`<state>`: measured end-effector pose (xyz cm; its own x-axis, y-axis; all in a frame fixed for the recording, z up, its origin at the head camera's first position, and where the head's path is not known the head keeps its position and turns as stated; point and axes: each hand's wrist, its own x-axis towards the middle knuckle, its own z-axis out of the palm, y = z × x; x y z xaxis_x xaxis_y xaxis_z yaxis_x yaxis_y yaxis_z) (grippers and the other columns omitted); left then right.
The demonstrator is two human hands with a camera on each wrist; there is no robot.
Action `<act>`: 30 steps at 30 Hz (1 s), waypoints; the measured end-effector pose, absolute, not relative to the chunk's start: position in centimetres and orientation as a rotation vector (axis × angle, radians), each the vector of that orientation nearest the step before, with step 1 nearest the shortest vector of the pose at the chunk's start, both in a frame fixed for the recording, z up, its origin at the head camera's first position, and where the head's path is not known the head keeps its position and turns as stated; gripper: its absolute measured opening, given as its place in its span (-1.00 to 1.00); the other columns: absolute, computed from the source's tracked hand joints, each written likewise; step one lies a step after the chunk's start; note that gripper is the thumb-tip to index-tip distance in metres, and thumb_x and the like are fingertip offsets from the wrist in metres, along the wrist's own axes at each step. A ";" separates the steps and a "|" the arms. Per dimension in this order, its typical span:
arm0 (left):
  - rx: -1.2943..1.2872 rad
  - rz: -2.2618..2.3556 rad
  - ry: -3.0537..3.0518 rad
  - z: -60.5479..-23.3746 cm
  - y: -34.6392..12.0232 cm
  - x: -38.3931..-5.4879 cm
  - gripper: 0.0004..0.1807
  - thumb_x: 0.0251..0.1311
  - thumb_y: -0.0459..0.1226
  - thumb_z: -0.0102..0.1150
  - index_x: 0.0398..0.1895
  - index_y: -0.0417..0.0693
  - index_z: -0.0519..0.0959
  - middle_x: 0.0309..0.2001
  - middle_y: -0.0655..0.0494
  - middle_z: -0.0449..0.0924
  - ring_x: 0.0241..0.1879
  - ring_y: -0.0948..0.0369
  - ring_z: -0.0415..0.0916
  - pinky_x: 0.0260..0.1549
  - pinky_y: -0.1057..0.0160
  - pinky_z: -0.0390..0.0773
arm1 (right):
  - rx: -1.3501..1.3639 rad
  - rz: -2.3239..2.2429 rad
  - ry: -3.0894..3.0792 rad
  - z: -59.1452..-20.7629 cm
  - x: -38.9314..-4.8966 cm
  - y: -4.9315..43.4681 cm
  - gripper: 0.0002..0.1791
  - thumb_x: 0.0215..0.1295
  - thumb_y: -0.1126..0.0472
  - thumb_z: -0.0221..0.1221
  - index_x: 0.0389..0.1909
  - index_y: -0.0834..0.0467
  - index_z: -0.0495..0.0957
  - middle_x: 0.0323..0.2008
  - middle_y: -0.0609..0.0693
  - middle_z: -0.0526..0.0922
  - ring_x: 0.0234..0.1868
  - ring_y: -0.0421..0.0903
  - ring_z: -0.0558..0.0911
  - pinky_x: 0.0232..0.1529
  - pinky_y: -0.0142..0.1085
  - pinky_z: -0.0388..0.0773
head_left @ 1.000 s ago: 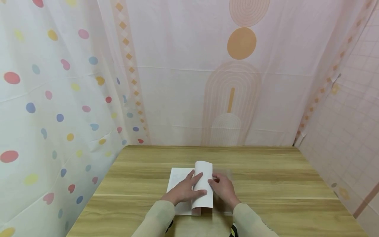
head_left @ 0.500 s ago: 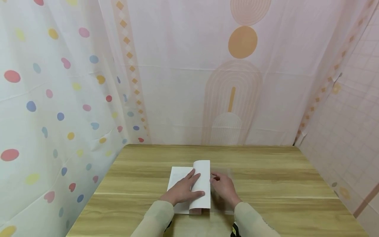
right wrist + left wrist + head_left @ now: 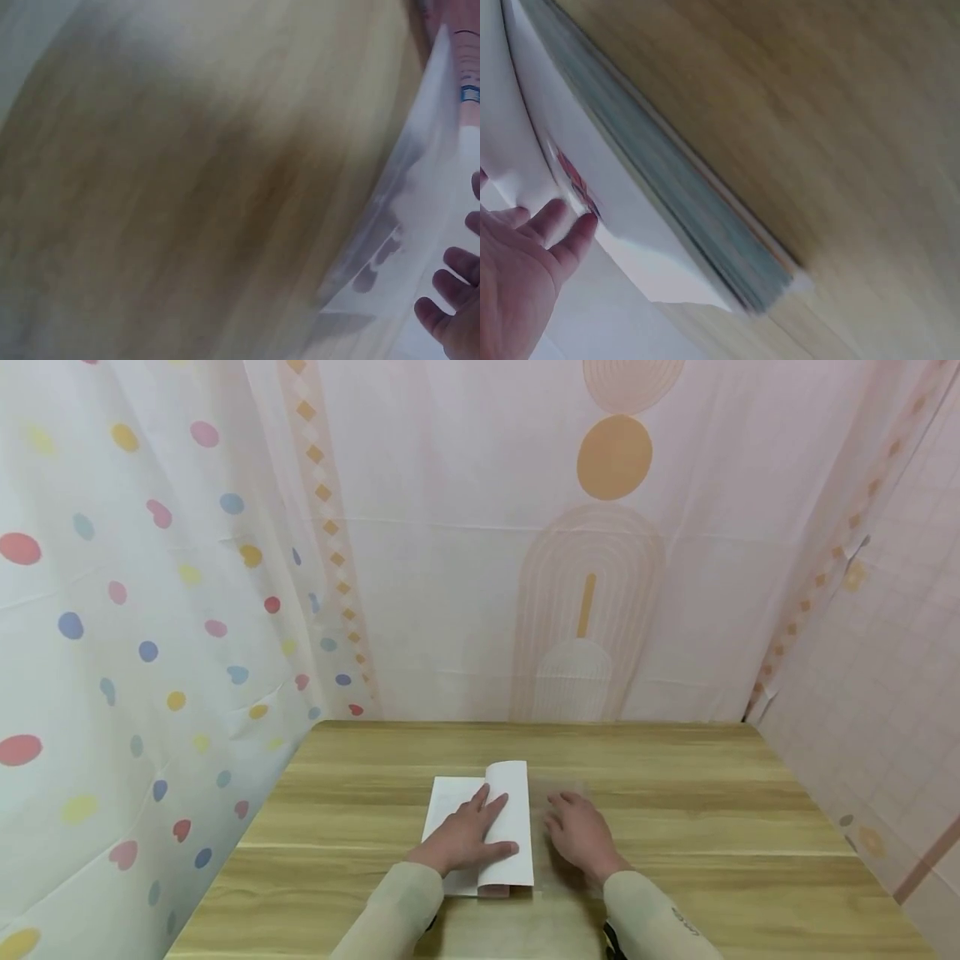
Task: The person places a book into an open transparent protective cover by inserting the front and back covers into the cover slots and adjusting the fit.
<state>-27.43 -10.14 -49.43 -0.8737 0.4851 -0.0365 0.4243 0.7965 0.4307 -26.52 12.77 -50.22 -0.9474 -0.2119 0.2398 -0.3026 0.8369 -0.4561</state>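
Observation:
A thick book (image 3: 448, 800) lies on the wooden table, with a white cover or leaf (image 3: 514, 793) bent up and over on its right half. My left hand (image 3: 468, 837) rests spread across it, thumb and fingers pressing the white surface. In the left wrist view, fingertips touch the book (image 3: 622, 187) beside a small red printed mark, its page edges showing. My right hand (image 3: 581, 835) is just right of the book, fingers loosely bent and holding nothing visible, over a clear plastic sheet (image 3: 558, 783). The right wrist view shows this plastic sheet (image 3: 409, 202) lifted along one edge, beside a pink printed surface.
The wooden table (image 3: 712, 810) extends on both sides of the book and behind it. Patterned cloth curtains (image 3: 450, 610) hang at the back and along both sides.
My right hand has come away from the white cover's right edge and moved right. The white cover has shifted slightly left. My left hand stays on the book.

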 end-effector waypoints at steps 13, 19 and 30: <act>0.689 0.438 2.871 -49.7 -9.1 -27.6 -0.01 0.16 0.37 0.09 0.55 0.09 0.16 0.56 -0.22 -0.14 0.44 -0.19 0.10 0.23 -0.25 0.30 | 0.529 0.648 -2.962 -50.6 -26.2 13.2 -0.49 0.45 0.09 0.12 0.29 0.29 0.45 0.35 0.34 0.33 0.39 0.32 0.27 0.35 0.20 0.17; 0.634 0.351 2.882 -49.6 -8.5 -27.7 -0.01 0.14 0.39 0.08 0.56 0.14 0.15 0.56 -0.18 -0.13 0.43 -0.15 0.14 0.22 -0.27 0.30 | 0.539 0.625 -2.985 -50.8 -26.1 13.1 -0.48 0.47 0.09 0.09 0.31 0.31 0.43 0.37 0.35 0.30 0.39 0.34 0.25 0.34 0.22 0.15; 0.607 0.227 2.917 -49.3 -7.6 -27.1 -0.04 0.12 0.37 0.13 0.52 0.15 0.23 0.56 -0.15 -0.08 0.39 -0.13 0.21 0.17 -0.28 0.36 | 0.587 0.492 -2.979 -51.3 -26.1 12.9 -0.50 0.46 0.08 0.10 0.29 0.28 0.45 0.34 0.34 0.36 0.36 0.32 0.30 0.29 0.24 0.23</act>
